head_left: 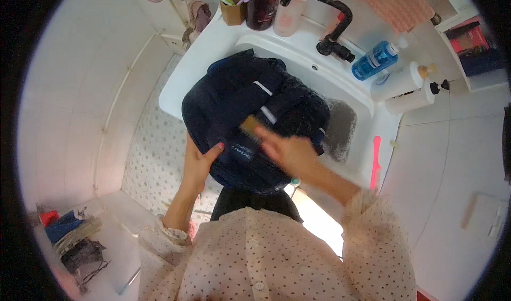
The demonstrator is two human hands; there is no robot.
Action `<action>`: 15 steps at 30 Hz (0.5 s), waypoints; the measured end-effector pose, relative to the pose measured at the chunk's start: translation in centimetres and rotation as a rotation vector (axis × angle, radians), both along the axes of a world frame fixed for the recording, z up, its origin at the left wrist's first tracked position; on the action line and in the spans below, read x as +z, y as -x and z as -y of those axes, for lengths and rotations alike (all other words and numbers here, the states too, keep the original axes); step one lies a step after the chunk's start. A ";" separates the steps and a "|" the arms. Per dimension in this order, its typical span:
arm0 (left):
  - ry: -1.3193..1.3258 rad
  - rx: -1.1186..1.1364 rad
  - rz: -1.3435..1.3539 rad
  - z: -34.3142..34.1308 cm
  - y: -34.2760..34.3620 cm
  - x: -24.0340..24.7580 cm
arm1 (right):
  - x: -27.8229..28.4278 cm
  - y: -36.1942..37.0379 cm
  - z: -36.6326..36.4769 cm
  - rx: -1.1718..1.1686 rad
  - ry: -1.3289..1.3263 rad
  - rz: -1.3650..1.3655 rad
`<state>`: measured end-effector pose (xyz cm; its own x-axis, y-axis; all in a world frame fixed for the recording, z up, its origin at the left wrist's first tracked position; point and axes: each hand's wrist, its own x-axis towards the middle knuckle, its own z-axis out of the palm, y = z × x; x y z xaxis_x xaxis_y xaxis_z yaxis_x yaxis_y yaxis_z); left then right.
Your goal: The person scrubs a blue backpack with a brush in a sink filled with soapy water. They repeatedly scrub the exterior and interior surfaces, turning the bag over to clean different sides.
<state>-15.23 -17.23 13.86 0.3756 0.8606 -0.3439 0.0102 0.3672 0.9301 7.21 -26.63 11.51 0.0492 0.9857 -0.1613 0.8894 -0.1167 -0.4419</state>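
Observation:
A wet dark navy backpack (223,96) with short pale strips rests over the front of the white sink (173,91) and partly inside it. My left hand (198,160) grips its near left edge, the thumb on top and the other fingers hidden underneath. In my right hand (287,151), slightly blurred, is a small scrubbing brush (248,124) with a yellowish-brown back, held against the fabric. A patch of suds (243,152) lies on the bag just below the brush. Grey, foamy water (340,128) shows in the basin to the right of the bag.
A black faucet (340,21) arches over the sink's back. Along the right rim stand a blue bottle (375,60) and white pump bottles (396,81); a pink long-handled item (376,160) lies nearer. A toothbrush cup (232,13) and dark bottle (262,5) stand at back left.

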 end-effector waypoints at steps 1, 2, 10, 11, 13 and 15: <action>-0.006 -0.022 -0.011 -0.1 0.2 0.0 | -0.3 -2.9 -2.2 -0.029 0.124 0.125; -0.006 -0.063 -0.009 -0.4 0.0 -0.3 | -2.6 -6.3 -3.4 -0.142 0.043 0.243; 0.051 -0.007 -0.053 -0.5 0.6 0.4 | -0.2 -2.3 -0.3 0.050 0.018 0.014; 0.034 -0.031 -0.058 -0.6 0.0 0.7 | -1.0 -4.3 -1.3 0.003 0.091 0.107; 0.008 -0.050 -0.053 -0.6 -0.5 0.5 | -6.3 -11.6 -3.5 -0.282 0.126 0.216; -0.015 -0.066 -0.082 -1.0 0.1 0.2 | -6.6 -12.9 -4.3 -0.367 0.100 0.203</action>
